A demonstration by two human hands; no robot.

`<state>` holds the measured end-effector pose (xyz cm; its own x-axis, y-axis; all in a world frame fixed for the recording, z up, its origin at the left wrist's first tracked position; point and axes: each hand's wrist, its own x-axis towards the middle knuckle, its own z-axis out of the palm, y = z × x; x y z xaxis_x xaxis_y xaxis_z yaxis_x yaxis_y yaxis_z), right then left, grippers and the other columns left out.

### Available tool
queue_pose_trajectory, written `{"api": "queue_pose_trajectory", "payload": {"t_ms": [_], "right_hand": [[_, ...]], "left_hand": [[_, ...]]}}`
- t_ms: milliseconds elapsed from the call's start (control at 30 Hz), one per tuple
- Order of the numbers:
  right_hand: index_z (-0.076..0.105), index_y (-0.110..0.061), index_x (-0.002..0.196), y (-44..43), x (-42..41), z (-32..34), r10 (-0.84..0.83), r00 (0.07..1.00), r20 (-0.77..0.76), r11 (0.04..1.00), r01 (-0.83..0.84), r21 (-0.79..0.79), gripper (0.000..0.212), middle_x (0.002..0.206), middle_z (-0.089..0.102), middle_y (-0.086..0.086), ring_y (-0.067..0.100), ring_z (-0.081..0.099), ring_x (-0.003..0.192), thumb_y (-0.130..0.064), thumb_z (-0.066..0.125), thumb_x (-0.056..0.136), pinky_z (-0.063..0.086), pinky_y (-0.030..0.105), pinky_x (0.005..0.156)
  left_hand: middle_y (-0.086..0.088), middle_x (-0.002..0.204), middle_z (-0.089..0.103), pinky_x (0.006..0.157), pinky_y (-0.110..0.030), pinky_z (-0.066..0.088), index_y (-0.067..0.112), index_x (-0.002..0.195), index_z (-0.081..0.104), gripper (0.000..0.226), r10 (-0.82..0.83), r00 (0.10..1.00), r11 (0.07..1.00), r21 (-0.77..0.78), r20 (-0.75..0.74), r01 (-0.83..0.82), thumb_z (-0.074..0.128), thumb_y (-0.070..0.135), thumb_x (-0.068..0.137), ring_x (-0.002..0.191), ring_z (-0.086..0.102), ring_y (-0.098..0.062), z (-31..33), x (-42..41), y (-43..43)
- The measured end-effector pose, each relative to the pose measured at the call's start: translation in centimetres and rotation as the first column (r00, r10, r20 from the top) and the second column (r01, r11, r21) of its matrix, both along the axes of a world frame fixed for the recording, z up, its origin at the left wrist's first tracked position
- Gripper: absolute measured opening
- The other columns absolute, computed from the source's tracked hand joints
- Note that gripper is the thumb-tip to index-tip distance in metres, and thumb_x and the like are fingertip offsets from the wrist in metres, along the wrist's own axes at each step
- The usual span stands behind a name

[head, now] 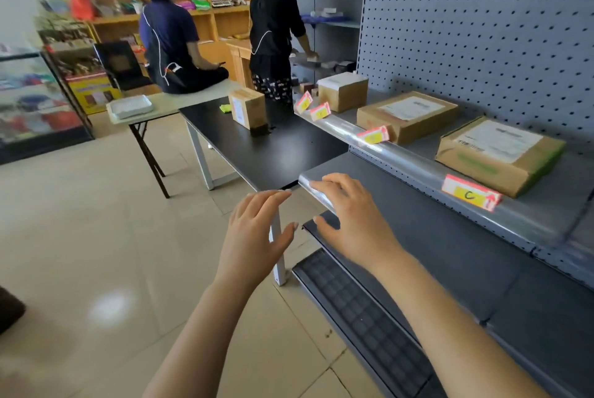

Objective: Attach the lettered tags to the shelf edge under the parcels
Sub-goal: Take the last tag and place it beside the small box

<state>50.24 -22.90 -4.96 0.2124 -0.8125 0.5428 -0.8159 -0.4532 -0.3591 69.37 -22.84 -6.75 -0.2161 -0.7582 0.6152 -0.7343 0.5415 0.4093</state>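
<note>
In the head view, both hands are spread and hold nothing. The left hand [257, 230] hangs before the near corner of the black bench [273, 147]. The right hand [353, 224] lies over the left end of the lower shelf [450, 253].

Four tags [470, 193] sit along the shelf edge [411, 169], the nearest reading C, below three parcels [499, 153]. Behind is a grey pegboard wall [482, 28], and below a tiled floor [96, 205].
</note>
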Motion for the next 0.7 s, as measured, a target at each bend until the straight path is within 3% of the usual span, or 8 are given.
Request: {"api": "queue_pose_trajectory", "payload": {"t_ms": [433,700], "right_hand": [[0.05,-0.018,0.131,-17.3,-1.3,0.7,-0.003,0.998,-0.062,1.0,0.003,0.004,0.052,0.128,0.047,0.005,0.024,0.044,0.118,-0.015,0.065,0.081,0.042,0.038,0.096],[0.053,-0.015,0.128,-26.3,-0.5,0.7,-0.091,0.99,-0.105,0.996,0.089,-0.024,0.05,0.124,0.05,0.006,0.024,0.047,0.114,-0.019,0.07,0.081,0.042,0.035,0.092]], "left_hand": [[0.006,0.12,0.059,0.097,-0.039,0.045,0.021,0.129,0.056,0.05,-0.003,1.0,0.998,-0.07,-0.024,0.001,0.074,0.025,0.082,0.114,0.05,-0.015,0.6,-1.4,-18.3],[0.005,0.123,0.059,0.101,-0.04,0.043,0.02,0.128,0.057,0.048,-0.069,0.996,0.996,-0.056,-0.062,0.065,0.073,0.028,0.083,0.117,0.046,-0.013,-0.1,-0.8,-29.2]]}}
